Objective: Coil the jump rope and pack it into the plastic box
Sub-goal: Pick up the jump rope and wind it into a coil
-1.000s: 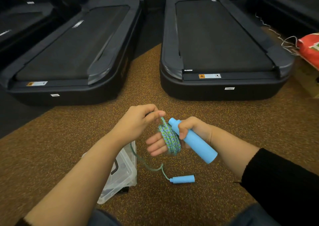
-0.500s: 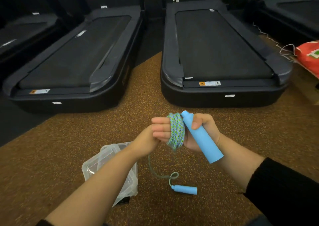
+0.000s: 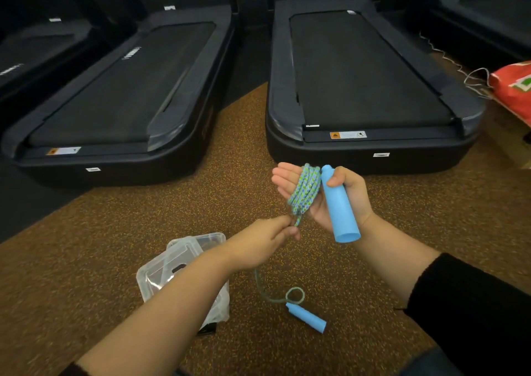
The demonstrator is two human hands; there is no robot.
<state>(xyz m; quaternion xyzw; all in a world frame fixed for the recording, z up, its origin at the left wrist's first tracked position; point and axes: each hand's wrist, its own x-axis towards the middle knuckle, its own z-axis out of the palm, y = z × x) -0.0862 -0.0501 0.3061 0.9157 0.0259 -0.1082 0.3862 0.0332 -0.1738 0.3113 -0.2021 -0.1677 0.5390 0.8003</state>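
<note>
Your right hand [image 3: 330,194] clamps one blue handle [image 3: 339,203] by the thumb, with most of the rope [image 3: 305,191] looped round its fingers. Your left hand [image 3: 270,240] pinches the tail. Left to do: wind the short slack, gather the floor handle [image 3: 307,317], pack the box [image 3: 184,269] near left.

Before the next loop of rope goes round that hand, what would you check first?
1. Right hand pins the upper blue handle with the thumb: ok.
2. Wound coil sits snug around the right palm: ok.
3. Left hand pinches the rope just below the coil: ok.
4. Loose rope free of kinks: not ok, it makes a small loop near the second handle on the floor.
5. Plastic box within reach under the left forearm: ok.
6. Box open and ready: cannot tell.
</note>
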